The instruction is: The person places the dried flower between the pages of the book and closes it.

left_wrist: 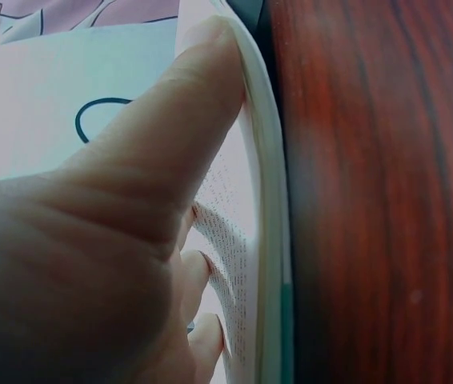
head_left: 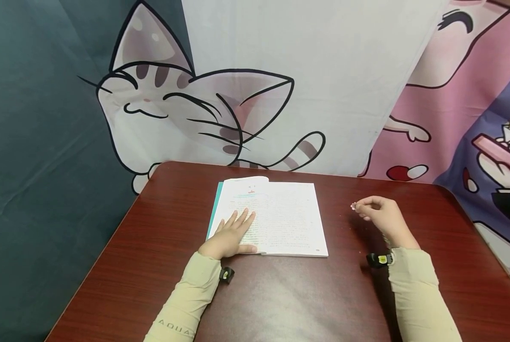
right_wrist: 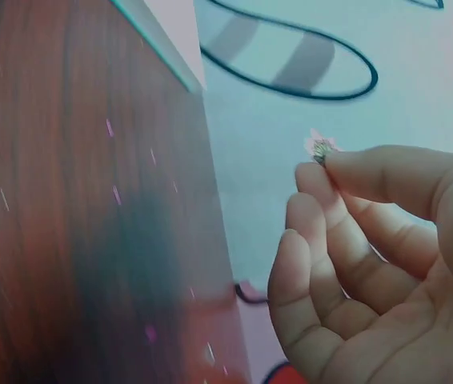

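Observation:
An open book [head_left: 292, 218] with printed pages and a teal cover edge lies on the table. My left hand [head_left: 228, 237] rests on its left page with fingers spread, the thumb along the lower edge. In the left wrist view, that thumb [left_wrist: 178, 104] lies over the page margin beside the curved page edges. To the right of the book, my right hand [head_left: 385, 219] pinches a small pale pink flower [right_wrist: 320, 147] between thumb and forefinger. The other fingers curl loosely below it, and the flower's lower end is hidden by the fingertips.
The dark red wooden table [head_left: 280, 294] carries tiny pale bits [right_wrist: 116, 194] near the right hand. Behind its far edge hangs a cloth backdrop [head_left: 344, 85] with cartoon cats. Each wrist wears a small black camera [head_left: 379, 260].

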A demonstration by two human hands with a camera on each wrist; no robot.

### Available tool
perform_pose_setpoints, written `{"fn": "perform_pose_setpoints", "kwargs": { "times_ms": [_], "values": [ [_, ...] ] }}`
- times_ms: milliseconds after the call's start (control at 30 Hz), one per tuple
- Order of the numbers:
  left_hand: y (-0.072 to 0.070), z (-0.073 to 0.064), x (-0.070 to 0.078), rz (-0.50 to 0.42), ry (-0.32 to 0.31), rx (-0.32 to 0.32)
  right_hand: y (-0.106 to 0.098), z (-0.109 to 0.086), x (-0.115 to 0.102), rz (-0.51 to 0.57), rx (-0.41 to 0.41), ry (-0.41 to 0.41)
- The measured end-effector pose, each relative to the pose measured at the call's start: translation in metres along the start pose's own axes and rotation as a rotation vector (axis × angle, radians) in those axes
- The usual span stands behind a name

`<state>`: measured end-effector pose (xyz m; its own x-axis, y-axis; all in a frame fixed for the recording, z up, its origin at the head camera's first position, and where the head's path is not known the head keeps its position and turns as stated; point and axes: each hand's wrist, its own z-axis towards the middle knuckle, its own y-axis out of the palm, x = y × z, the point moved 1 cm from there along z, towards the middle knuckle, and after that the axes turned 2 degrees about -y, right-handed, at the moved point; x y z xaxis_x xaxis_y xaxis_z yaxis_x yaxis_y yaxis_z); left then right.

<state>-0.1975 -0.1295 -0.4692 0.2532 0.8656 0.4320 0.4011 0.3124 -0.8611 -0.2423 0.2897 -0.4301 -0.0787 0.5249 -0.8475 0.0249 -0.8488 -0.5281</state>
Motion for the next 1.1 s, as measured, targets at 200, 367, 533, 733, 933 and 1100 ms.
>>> {"fn": "perform_pose_setpoints", "kwargs": {
  "times_ms": [200, 367, 533, 733, 933, 1100],
  "values": [
    [0.009, 0.005, -0.008, -0.006, 0.000, 0.009, 0.024, 0.002, -0.010, 0.073, -0.004, -0.019],
    [0.012, 0.006, -0.011, -0.019, 0.018, 0.031, 0.041, 0.005, -0.018, 0.115, -0.030, -0.010],
    [0.012, 0.006, -0.011, -0.014, 0.019, 0.041, 0.057, 0.008, -0.026, 0.182, -0.026, -0.002],
    [0.010, 0.005, -0.009, -0.011, 0.014, 0.036, 0.080, 0.013, -0.037, 0.241, -0.006, 0.022],
    [0.006, 0.003, -0.005, -0.009, 0.003, 0.019, 0.101, 0.015, -0.053, 0.281, -0.005, 0.038],
    [0.003, -0.001, -0.001, -0.004, 0.005, 0.019, 0.119, 0.016, -0.063, 0.319, -0.008, 0.024]
  ]
}}
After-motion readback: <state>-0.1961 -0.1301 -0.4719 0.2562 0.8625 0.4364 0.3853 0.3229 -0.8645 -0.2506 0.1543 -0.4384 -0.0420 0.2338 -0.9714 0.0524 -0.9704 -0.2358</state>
